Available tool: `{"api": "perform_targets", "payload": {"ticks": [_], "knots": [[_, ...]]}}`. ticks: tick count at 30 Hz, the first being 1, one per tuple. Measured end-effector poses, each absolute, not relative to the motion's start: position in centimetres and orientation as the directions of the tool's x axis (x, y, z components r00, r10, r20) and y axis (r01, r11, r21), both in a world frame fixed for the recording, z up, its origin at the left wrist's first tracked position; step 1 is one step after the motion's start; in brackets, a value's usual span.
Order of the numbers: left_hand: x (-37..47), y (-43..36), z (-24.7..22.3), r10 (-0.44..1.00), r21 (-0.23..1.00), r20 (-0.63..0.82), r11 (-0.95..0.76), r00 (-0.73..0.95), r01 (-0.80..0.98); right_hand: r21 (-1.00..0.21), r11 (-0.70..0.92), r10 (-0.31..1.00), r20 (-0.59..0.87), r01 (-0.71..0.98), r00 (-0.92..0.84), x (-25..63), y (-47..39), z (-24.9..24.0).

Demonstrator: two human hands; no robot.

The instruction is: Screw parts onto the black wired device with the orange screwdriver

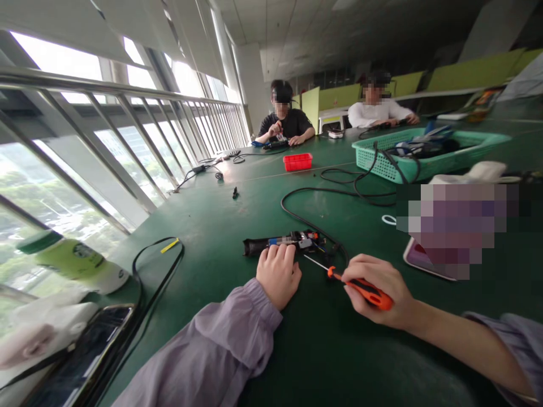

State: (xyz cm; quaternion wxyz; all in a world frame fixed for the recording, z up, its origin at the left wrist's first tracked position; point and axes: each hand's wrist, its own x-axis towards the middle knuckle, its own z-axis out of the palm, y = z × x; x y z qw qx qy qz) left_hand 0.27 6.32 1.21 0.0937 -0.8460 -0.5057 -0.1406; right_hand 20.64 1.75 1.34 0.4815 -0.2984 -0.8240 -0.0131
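Note:
An opened black corded device (252,247) lies on the green table, long and tube-shaped, with its inner parts and thin wires bare at the right end. My left hand (279,275) is closed over its near side, the fingers curled onto the casing and partly hiding it. In my right hand (382,288) is a screwdriver (365,291) with an orange and black handle, gripped by thumb and fingers. Its thin shaft points up and left, the tip near the device's exposed end; whether it touches cannot be told.
A black cable (292,198) loops toward a green basket (369,155) holding tools. Beyond stands a red tray (297,163); a small black part (235,193) lies left. A bottle (72,263) and phone (85,356) are at left, another phone (424,263) at right. Two people sit opposite.

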Motion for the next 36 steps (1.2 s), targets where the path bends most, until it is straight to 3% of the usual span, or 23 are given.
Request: {"api": "perform_targets", "payload": {"ticks": [8, 18, 27, 36], "knots": [[0.2, 6.5, 1.0, 0.818, -0.032, 0.345, -0.480, 0.460, 0.877, -0.311, 0.731, 0.527, 0.823, 0.607, -0.213, 22.6, 1.4, 1.4], [0.3, 6.5, 1.1, 0.819, -0.034, 0.338, -0.481, 0.463, 0.876, -0.310, 0.746, 0.533, 0.809, 0.590, -0.248, 22.2, 1.5, 1.4], [0.2, 6.6, 1.0, 0.817, -0.035, 0.344, -0.480, 0.462, 0.876, -0.379, 0.699, 0.609, 0.759, 0.607, -0.228, 22.3, 1.6, 0.9], [0.3, 6.4, 1.1, 0.827, -0.022, 0.335, -0.473, 0.452, 0.881, -0.560, 0.637, 0.603, 0.790, 0.530, 0.110, 22.3, 2.2, 0.0]]}}
